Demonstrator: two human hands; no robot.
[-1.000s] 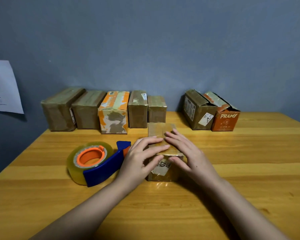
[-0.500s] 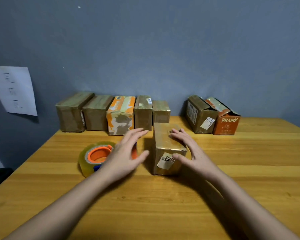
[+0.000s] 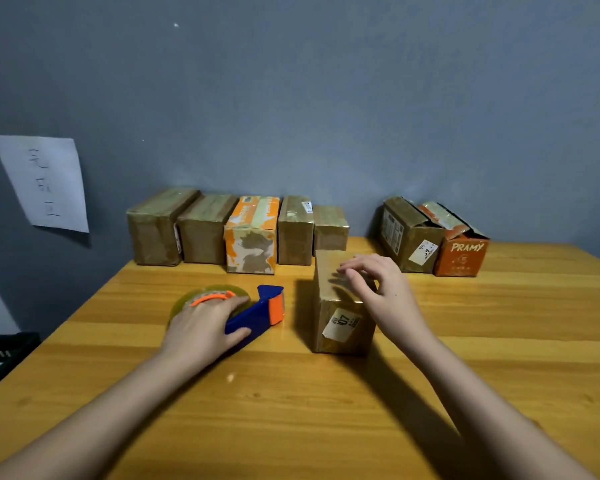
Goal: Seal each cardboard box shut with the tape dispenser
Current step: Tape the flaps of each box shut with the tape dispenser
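Note:
A brown cardboard box with a white label on its near end stands in the middle of the wooden table. My right hand is over its top right edge, fingers loosely bent and blurred, fingertips at the top face. To the left lies the tape dispenser, blue handle, orange roller, with a roll of clear tape. My left hand rests on the roll, fingers laid flat over it and thumb against the blue handle.
Several taped boxes stand in a row along the wall at back left. At back right are a brown box and an orange PRAMY box, their top flaps raised. A paper sheet hangs on the wall.
My left hand left the box top and moved left onto the tape dispenser. My right hand stayed at the box, shifting toward its right edge. The view tilted up.

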